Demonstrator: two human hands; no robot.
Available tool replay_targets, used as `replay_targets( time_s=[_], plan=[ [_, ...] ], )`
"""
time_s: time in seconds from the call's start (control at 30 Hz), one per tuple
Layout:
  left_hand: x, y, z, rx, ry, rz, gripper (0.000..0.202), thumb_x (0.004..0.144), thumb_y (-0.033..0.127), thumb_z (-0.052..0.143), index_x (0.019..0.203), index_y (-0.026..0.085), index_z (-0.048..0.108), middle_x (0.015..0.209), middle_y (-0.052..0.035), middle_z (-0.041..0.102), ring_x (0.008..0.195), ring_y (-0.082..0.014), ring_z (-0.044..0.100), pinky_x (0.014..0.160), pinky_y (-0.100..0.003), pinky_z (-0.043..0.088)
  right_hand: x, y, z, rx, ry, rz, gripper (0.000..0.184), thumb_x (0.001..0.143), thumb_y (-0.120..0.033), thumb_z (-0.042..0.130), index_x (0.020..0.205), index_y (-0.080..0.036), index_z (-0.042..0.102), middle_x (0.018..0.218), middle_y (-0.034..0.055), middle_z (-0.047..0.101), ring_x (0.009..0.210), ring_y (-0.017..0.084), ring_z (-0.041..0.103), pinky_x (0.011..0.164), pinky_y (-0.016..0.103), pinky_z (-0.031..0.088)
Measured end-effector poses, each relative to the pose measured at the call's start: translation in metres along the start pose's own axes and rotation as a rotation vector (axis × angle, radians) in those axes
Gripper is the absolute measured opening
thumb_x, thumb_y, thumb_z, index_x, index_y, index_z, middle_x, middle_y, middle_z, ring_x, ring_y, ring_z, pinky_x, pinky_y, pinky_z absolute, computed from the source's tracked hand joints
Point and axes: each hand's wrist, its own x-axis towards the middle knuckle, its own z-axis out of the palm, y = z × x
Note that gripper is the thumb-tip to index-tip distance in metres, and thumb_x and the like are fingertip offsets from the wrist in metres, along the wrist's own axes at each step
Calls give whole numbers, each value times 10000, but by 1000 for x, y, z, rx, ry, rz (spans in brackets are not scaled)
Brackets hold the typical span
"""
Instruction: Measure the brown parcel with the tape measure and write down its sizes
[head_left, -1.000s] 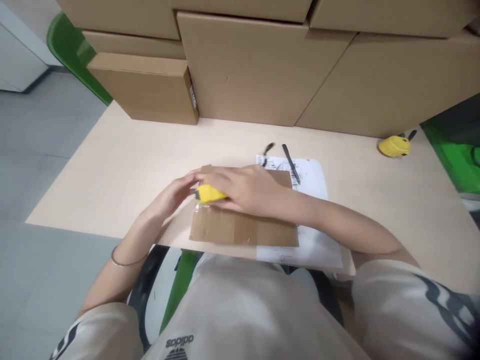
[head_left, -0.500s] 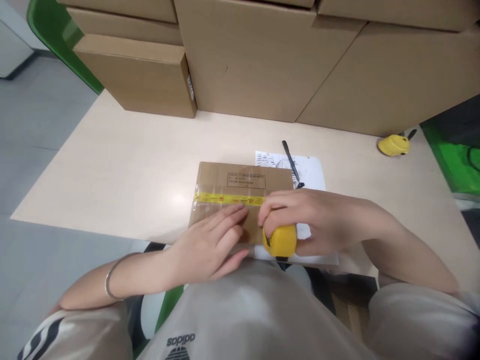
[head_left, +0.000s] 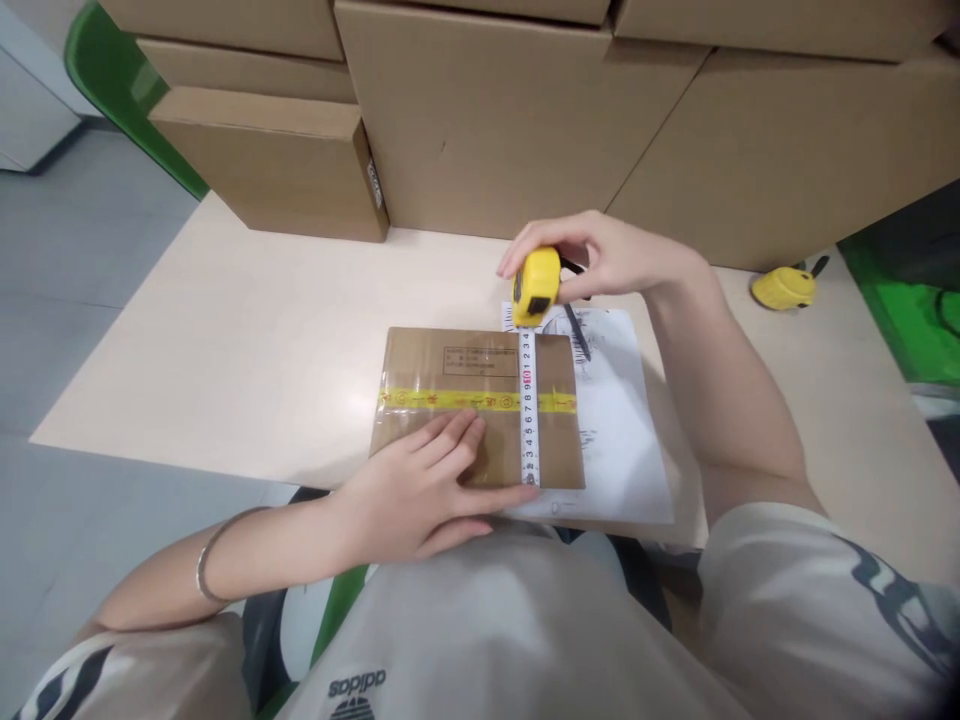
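Note:
A flat brown cardboard parcel (head_left: 450,370) with a yellow tape stripe lies at the table's near edge. My left hand (head_left: 427,490) rests flat on its near side, thumb pinning the end of a white measuring blade (head_left: 529,410) at the front edge. My right hand (head_left: 600,255) is closed round a yellow tape measure (head_left: 535,285) just past the parcel's far edge. The blade runs across the parcel from front to back.
A white printed sheet (head_left: 622,430) lies under and right of the parcel, with a black pen (head_left: 579,330) on it. A second yellow tape measure (head_left: 784,288) sits at the right. Stacked cardboard boxes (head_left: 487,120) wall off the table's back.
My right hand carried the tape measure from the parcel's near edge to its far edge, drawing the blade out across it. My left hand stayed on the parcel, now pinning the blade's end.

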Motion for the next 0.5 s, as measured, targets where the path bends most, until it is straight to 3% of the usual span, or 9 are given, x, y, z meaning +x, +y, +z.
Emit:
replay_targets(
  time_s=[0.13,0.23,0.33,0.43,0.5],
  plan=[
    [1,-1,-1,16,-2,10,593,1058,621,390,1617,427,420,1307,-153,674,1253,-338,651,1006,-425,533,15,22,4,235,-138,-14,373,845,-241,693,1214,-194,726,1198,50,745,1061,187,676,902,349,544],
    [1,-2,-3,-6,3,5,590,1056,626,401,1609,425,427,1317,-160,657,1242,-342,646,1011,-441,525,7,20,4,245,-99,-12,352,843,-238,692,1193,-206,722,1190,43,744,1089,197,670,941,361,534],
    [0,-4,-4,-84,21,-1,573,1035,633,460,1559,404,480,1325,-162,641,1250,-365,630,991,-474,540,-17,-3,8,220,-103,-142,287,831,-224,711,1117,-217,727,1169,42,731,1073,197,664,951,360,530],
    [-2,-7,-4,-237,92,-19,578,1013,633,512,1402,207,562,1304,-210,647,1282,-391,618,968,-513,588,-52,-38,27,245,-240,-334,253,811,-155,713,1060,-200,724,1080,59,708,966,179,669,841,317,544],
    [-2,-9,-5,-325,136,-38,559,1011,632,523,1282,145,556,1277,-226,670,1287,-385,632,969,-523,622,-77,-60,43,196,-275,-349,191,835,-125,669,1003,-201,723,1050,67,699,888,169,660,764,305,532]
  ],
)
